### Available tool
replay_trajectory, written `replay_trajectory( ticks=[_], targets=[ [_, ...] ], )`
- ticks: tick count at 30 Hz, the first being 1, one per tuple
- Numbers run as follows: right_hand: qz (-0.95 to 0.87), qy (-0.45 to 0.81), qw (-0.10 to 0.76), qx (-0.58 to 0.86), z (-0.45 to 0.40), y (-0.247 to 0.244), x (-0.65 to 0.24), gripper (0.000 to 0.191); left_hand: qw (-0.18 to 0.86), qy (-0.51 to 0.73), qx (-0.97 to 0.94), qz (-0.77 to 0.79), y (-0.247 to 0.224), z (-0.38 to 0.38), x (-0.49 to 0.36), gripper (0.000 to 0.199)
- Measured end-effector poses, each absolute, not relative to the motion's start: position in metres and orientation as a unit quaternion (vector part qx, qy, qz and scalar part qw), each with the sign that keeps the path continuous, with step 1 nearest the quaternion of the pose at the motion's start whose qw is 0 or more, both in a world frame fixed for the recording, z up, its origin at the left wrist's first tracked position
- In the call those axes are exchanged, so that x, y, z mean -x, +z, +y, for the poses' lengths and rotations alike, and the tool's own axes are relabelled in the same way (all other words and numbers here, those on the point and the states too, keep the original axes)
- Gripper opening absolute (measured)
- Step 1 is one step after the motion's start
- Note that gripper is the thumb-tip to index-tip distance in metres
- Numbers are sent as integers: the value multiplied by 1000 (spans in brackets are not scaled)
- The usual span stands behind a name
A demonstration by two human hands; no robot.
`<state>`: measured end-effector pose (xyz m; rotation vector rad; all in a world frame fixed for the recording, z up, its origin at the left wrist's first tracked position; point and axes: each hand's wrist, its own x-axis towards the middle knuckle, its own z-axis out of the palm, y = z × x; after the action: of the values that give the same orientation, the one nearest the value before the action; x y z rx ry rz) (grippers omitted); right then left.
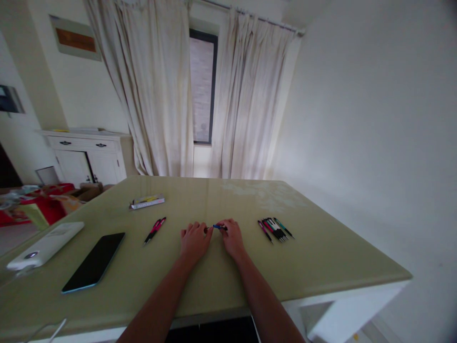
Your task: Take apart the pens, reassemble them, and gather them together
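Note:
Close together at the middle of the table, my two hands work on one pen. My right hand [232,235] is closed on the blue barrel [218,226] of the pen. Pinched in the fingers of my left hand [195,239] is a small dark pen part, mostly hidden, with a thin tip pointing toward the barrel. Whether the two parts touch I cannot tell. Right of my hands lies a row of several pens [276,230] in pink, black, white and green. To the left are pink and black pens or pen parts [155,231].
A black-screened phone or tablet [94,262] and a white device [46,245] lie on the table's left side. Farther back is a small white box [147,203] with something yellow on it. The table [332,247] has its right edge near the wall.

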<state>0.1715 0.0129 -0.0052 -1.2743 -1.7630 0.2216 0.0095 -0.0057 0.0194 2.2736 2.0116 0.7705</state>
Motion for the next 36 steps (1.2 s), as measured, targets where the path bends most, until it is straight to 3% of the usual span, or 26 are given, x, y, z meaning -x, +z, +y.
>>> replay_trajectory(
  ticks=[18, 23, 31, 36],
  targets=[
    [-736, 88, 416, 527, 5, 1, -165, 30, 13, 270, -776, 570, 10, -5, -12, 38],
    [-727, 121, 472, 484, 8, 0, -166, 29, 54, 303, -776, 551, 8, 2, -11, 32],
    [-664, 237, 553, 444, 15, -1, -175, 27, 224, 451, -736, 452, 5, 15, -1, 17],
    [-617, 305, 598, 412, 18, -2, -176, 30, 252, 487, -703, 453, 9, 14, 2, 13]
  ],
)
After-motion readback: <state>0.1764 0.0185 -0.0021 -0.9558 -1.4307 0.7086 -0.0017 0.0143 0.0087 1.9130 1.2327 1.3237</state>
